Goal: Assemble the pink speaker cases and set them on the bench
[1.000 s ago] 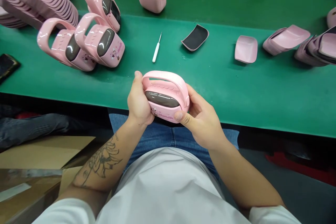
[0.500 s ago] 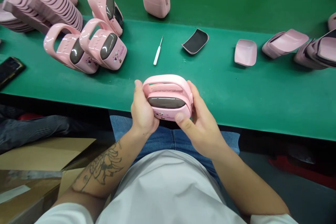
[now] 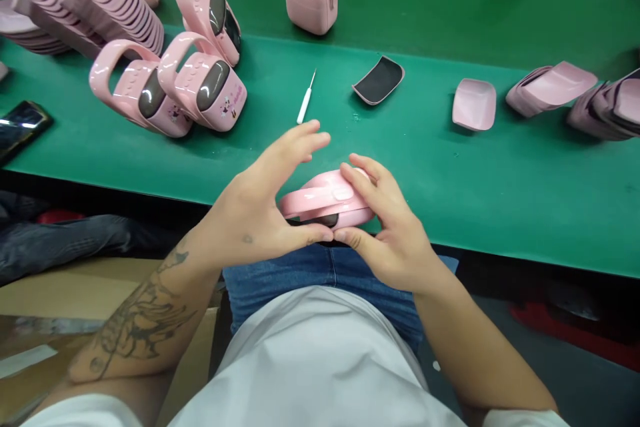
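The left hand (image 3: 250, 213) has released — fingers spread open in the air, thumb just at the lower edge — leaving the right hand (image 3: 395, 227) clasping the tipped-back pink plastic handled case (image 3: 325, 192) alone.

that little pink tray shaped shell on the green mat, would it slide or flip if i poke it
The shallow pink plastic shell looks thin-walled and hollow, so probably light. Its glossy, rounded form would likely skid on the smooth green mat. A poke at its rim might tip it.
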A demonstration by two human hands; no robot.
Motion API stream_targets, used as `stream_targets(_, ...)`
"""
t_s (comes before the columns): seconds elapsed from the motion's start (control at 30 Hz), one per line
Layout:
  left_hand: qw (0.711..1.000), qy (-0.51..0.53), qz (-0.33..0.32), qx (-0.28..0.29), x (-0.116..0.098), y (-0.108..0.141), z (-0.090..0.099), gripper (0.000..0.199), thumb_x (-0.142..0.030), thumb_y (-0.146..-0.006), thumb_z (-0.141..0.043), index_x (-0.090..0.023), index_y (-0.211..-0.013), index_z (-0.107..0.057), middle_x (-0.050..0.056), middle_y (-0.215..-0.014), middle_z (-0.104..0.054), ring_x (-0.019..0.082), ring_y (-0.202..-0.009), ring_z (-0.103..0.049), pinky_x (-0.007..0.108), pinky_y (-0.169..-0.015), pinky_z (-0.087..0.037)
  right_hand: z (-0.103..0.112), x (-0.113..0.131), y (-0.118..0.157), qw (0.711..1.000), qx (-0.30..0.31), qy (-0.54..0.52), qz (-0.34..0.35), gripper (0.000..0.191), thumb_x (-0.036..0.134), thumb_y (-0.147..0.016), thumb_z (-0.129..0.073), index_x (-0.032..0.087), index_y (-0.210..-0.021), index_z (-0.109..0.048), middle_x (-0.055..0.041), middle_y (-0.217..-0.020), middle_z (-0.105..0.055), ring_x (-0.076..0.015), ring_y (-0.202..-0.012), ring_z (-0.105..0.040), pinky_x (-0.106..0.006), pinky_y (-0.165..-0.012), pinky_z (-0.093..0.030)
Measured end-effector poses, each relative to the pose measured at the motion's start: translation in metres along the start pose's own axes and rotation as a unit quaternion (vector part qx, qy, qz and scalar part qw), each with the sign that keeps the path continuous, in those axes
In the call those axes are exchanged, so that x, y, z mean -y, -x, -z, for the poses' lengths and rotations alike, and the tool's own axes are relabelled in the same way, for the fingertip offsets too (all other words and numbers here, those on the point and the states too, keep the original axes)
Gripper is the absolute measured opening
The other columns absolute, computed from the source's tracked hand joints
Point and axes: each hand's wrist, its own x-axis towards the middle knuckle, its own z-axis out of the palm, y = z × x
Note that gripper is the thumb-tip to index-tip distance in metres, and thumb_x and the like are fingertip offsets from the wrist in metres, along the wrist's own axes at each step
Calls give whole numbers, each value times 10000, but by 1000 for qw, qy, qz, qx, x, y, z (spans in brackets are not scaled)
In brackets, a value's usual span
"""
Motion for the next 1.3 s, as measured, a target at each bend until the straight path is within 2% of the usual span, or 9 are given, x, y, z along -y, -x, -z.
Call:
stream_targets(0.1, 998, 10, -15, 52, -3, 0, -2, 878, -322, -837, -910, -327, -1625, -524, 90, -1677, -573, 359, -1532, -580, 490, -1267, -524, -4, 6, 0, 999, 30, 11, 12, 841, 353, -1002, -733, 361, -1739, -327, -98, -1834, -287, -360, -1700, -301, -646, -1363, -314)
stream_targets(0.2, 997, 19, -26, 67, -2, 2, -10, 855, -195, -838, -831, -288, -1623, -507, 95, -1642, -607, 322, -1516, -599, 454, -1279, -511, -9, 7, 1, 999, 11, 25, 21, 878, 306, -976, -711, 318, -1749, -295, -129, -1829, -284, -376, -1699, -299, -672, -1358, -310)
stream_targets(0.37, 999, -45, -17, -18, -9, 7, -19, 660, -235, -819, -857, -238, -1440, -636, 145, -1463, -695, 326, -1361, -701, 450, -1164, -604, -13, 9, 3, 992, -69, 87, 61, 774, 276, -956, -699, 296, -1684, -438, -172, -1708, -453, -406, -1573, -498, -672, -1287, -445)
stream_targets(0.43, 997, -70, -6, -26, -15, 10, -22, 622, -234, -853, -814, -258, -1446, -631, 145, -1497, -682, 332, -1374, -699, 467, -1150, -615, -14, 9, 4, 988, -76, 112, 71, 764, 277, -959, -701, 312, -1679, -449, -168, -1677, -501, -412, -1526, -552, -671, -1247, -497)
stream_targets(0.57, 995, -92, -9, -29, -19, 14, -29, 689, -227, -883, -758, -222, -1543, -558, 183, -1631, -602, 344, -1493, -624, 453, -1158, -617, -16, 9, 5, 982, -85, 140, 92, 794, 215, -970, -653, 295, -1714, -389, -176, -1695, -505, -395, -1529, -565, -645, -1231, -532)
stream_targets(0.73, 991, -79, -63, -83, -8, 12, -38, 686, -228, -856, -795, -244, -1518, -613, 140, -1522, -708, 317, -1381, -718, 442, -1180, -607, -17, 9, 5, 980, -79, 149, 101, 852, 168, -979, -610, 311, -1756, -292, -148, -1751, -462, -385, -1584, -514, -663, -1249, -514)
stream_targets(0.9, 986, -54, -94, -128, -2, 13, -43, 704, -210, -828, -844, -259, -1501, -643, 130, -1481, -741, 319, -1322, -756, 443, -1147, -639, -15, 17, 4, 987, -66, 127, 76, 801, 151, -992, -614, 311, -1735, -363, -127, -1754, -470, -366, -1593, -513, -638, -1278, -495)
stream_targets(1.17, 988, -41, -76, -129, -1, 18, -45, 745, -236, -825, -865, -339, -1526, -635, 97, -1535, -706, 344, -1285, -773, 503, -1134, -661, -3, 23, 3, 995, -40, 91, 9, 642, 242, -1025, -677, 325, -1644, -528, -104, -1744, -489, -324, -1608, -500, -586, -1302, -481)
stream_targets(1.3, 989, -38, -90, -109, 1, 14, -40, 745, -195, -808, -873, -331, -1501, -637, 98, -1520, -718, 333, -1292, -772, 476, -1107, -677, 16, 11, -11, 997, 21, 43, -54, 838, 439, -920, -862, 326, -1666, -497, -91, -1720, -530, -345, -1611, -493, -573, -1315, -464)
